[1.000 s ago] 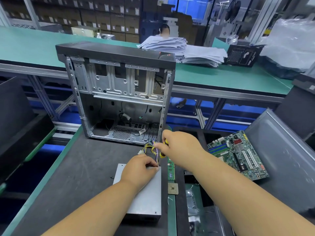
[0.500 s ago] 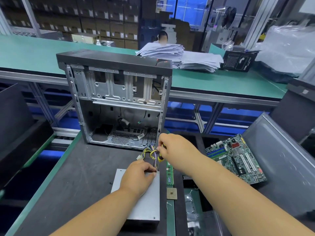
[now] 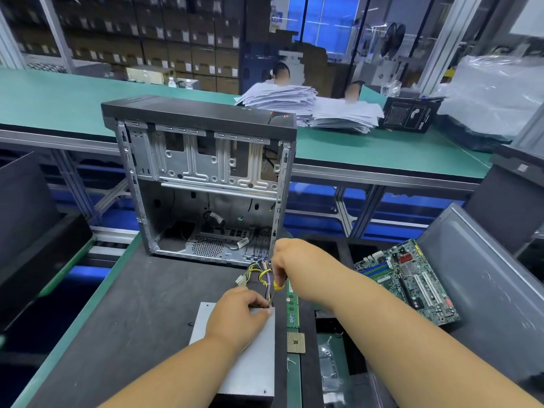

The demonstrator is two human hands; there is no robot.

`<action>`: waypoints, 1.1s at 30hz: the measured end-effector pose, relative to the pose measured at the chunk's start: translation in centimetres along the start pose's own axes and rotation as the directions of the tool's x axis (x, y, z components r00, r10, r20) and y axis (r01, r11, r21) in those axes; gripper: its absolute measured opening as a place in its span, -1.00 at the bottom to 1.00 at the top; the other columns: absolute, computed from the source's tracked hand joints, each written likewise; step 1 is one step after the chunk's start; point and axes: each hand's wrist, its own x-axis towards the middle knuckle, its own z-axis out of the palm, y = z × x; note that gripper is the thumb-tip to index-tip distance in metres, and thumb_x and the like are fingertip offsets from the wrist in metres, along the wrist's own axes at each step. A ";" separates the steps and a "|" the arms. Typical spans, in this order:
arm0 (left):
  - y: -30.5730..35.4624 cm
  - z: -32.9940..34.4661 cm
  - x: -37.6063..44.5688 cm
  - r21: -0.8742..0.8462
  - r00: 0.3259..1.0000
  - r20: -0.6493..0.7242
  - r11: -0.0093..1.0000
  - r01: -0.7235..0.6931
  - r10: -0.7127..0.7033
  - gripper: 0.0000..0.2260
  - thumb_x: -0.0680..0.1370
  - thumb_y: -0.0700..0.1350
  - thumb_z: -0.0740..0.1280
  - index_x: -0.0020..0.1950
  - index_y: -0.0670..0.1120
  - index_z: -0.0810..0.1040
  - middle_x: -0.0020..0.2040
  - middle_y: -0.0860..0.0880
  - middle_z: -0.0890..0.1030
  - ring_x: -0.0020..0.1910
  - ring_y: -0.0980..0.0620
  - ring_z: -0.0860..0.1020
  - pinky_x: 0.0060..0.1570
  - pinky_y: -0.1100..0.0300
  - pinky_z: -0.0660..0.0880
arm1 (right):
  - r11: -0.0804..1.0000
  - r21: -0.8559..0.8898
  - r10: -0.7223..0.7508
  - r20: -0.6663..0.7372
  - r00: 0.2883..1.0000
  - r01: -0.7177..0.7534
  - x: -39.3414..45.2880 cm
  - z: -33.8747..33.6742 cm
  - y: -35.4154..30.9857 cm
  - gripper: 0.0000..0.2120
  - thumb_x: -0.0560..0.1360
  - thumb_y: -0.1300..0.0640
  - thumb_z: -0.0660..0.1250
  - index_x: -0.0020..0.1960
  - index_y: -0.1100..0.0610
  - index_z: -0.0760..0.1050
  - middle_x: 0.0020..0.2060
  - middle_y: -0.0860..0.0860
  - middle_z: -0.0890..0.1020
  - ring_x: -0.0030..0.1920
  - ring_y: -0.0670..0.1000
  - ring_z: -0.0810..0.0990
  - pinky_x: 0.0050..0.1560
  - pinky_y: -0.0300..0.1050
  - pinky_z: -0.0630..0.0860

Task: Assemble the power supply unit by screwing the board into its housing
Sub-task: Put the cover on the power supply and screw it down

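**Head view: both hands at the power supply's far corner**

Your left hand rests on the grey power supply unit, fingers curled at its far corner, pinching the cable bundle there. The unit lies flat on the dark table, just in front of the open computer case (standing upright). Your right hand grips a yellow-handled screwdriver, tip down at that corner. A motherboard lies further right.

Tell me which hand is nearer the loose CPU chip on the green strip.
Left. The left hand rests on the power supply, just up-left of the CPU chip. The right hand, gripping the screwdriver, is farther up.
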 end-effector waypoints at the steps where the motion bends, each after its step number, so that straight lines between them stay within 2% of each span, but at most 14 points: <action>1: 0.0 0.0 0.0 -0.004 1.000 0.001 1.000 -0.004 0.004 -0.91 0.40 0.04 0.51 -0.24 0.18 0.62 -0.16 0.15 0.56 -0.03 0.20 0.51 -0.02 0.23 0.48 | 0.999 0.029 -0.037 -0.021 0.999 0.037 -0.2 0.3 0.1 -0.72 0.44 0.39 0.34 0.03 0.09 0.63 0.08 0.02 0.49 0.07 0.09 0.54 0.10 -0.02 0.53; 3: 0.1 0.0 0.0 -0.023 1.000 -0.003 1.000 -0.010 0.010 -0.89 0.39 0.02 0.52 -0.26 0.18 0.61 -0.16 0.14 0.57 -0.06 0.21 0.52 -0.04 0.23 0.48 | 0.991 0.112 -0.057 -0.090 0.994 0.067 -0.8 0.7 0.2 -0.71 0.43 0.38 0.28 0.06 0.09 0.54 0.06 0.02 0.46 0.06 0.08 0.48 0.04 0.02 0.49; 5: 0.1 0.0 0.0 -0.043 1.000 -0.006 0.999 -0.016 0.015 -0.87 0.39 0.00 0.52 -0.28 0.19 0.60 -0.16 0.12 0.57 -0.08 0.20 0.53 -0.04 0.21 0.49 | 0.976 0.204 -0.049 -0.146 0.988 0.078 -1.3 1.1 0.2 -0.75 0.44 0.26 0.27 0.10 0.08 0.44 0.05 0.03 0.46 0.03 0.07 0.44 -0.03 0.00 0.45; 8: 0.2 -0.1 0.0 -0.036 1.000 -0.001 0.999 -0.023 0.023 -0.87 0.40 -0.02 0.51 -0.27 0.19 0.61 -0.17 0.12 0.57 -0.08 0.19 0.53 -0.03 0.19 0.49 | 0.986 0.166 0.014 -0.198 0.980 0.020 -1.2 1.1 -0.2 -0.79 0.56 0.06 0.24 0.15 0.08 0.35 0.05 0.04 0.48 -0.04 0.08 0.46 -0.13 -0.01 0.42; 10: 0.2 -0.2 -0.1 -0.028 1.000 0.006 0.999 -0.026 0.026 -0.89 0.41 -0.03 0.50 -0.24 0.18 0.62 -0.16 0.12 0.56 -0.07 0.18 0.52 -0.01 0.19 0.49 | 0.990 0.137 0.040 -0.216 0.976 -0.010 -1.2 1.2 -0.3 -0.83 0.62 0.08 0.20 0.17 0.12 0.34 0.05 0.07 0.48 -0.11 0.08 0.47 -0.18 -0.02 0.41; 12: 0.2 -0.3 -0.2 -0.035 1.000 0.014 0.999 -0.020 0.021 -0.90 0.42 -0.05 0.49 -0.21 0.16 0.63 -0.15 0.13 0.56 -0.06 0.19 0.52 -0.01 0.20 0.48 | 0.974 0.227 0.054 -0.231 0.972 -0.001 -1.2 1.1 -0.6 -0.89 0.62 0.13 0.22 0.13 0.11 0.37 0.05 0.06 0.47 -0.14 0.05 0.44 -0.19 -0.05 0.36; 16: 0.2 -0.4 -0.2 -0.026 1.000 0.019 1.000 -0.017 0.017 -0.93 0.43 -0.07 0.47 -0.17 0.11 0.66 -0.15 0.14 0.55 -0.06 0.21 0.51 -0.02 0.23 0.47 | 0.927 0.376 0.084 -0.209 0.974 0.001 -1.4 0.7 -0.7 -0.87 0.57 0.23 0.28 0.06 0.03 0.45 0.04 -0.03 0.49 0.00 0.02 0.48 0.02 -0.06 0.47; 20: 0.3 -0.5 -0.2 -0.049 1.000 0.023 0.999 -0.004 0.005 -0.91 0.43 -0.09 0.47 -0.18 0.12 0.66 -0.14 0.14 0.56 -0.05 0.20 0.52 -0.01 0.23 0.48 | 0.948 0.318 0.032 -0.172 0.985 0.024 -1.4 0.7 -0.7 -0.76 0.57 0.34 0.23 0.11 0.04 0.48 0.07 -0.02 0.53 0.10 0.01 0.44 0.09 0.00 0.48; 24: 0.3 -0.5 -0.2 -0.054 0.999 0.039 0.999 0.000 0.002 -0.88 0.43 -0.11 0.45 -0.17 0.14 0.68 -0.14 0.15 0.55 -0.03 0.20 0.52 0.00 0.24 0.47 | 0.974 0.226 0.009 -0.129 0.992 0.021 -1.1 0.5 -0.8 -0.73 0.54 0.37 0.25 0.12 0.05 0.47 0.05 0.00 0.52 0.01 0.00 0.42 -0.06 -0.10 0.45; 28: 0.3 -0.6 -0.2 -0.043 0.998 0.058 0.999 0.003 0.000 -0.82 0.44 -0.17 0.41 -0.14 0.12 0.70 -0.15 0.13 0.55 -0.05 0.17 0.52 -0.01 0.24 0.47 | 0.995 0.103 0.014 -0.089 0.996 -0.005 -0.8 -0.1 -0.7 -0.89 0.59 0.20 0.29 0.11 0.12 0.48 0.01 0.05 0.54 -0.02 0.07 0.48 -0.09 -0.06 0.42; 31: 0.4 -0.7 -0.2 -0.042 0.998 0.061 0.999 -0.003 0.006 -0.81 0.43 -0.18 0.40 -0.15 0.12 0.71 -0.15 0.11 0.55 -0.09 0.19 0.53 -0.05 0.26 0.48 | 0.999 -0.002 0.037 -0.076 0.996 -0.037 -0.8 -0.4 -0.5 -0.78 0.61 -0.01 0.27 0.03 0.15 0.42 -0.18 0.05 0.49 -0.15 0.08 0.44 -0.26 -0.07 0.31; 33: 0.5 -0.7 -0.2 -0.038 0.999 0.054 0.999 -0.005 0.007 -0.81 0.42 -0.17 0.41 -0.16 0.13 0.71 -0.16 0.11 0.56 -0.10 0.20 0.53 -0.05 0.25 0.48 | 0.997 -0.061 0.040 -0.108 0.993 -0.047 -0.8 -0.2 -1.0 -0.75 0.60 -0.06 0.25 -0.07 0.13 0.35 -0.33 0.00 0.37 -0.22 0.09 0.39 -0.40 -0.09 0.19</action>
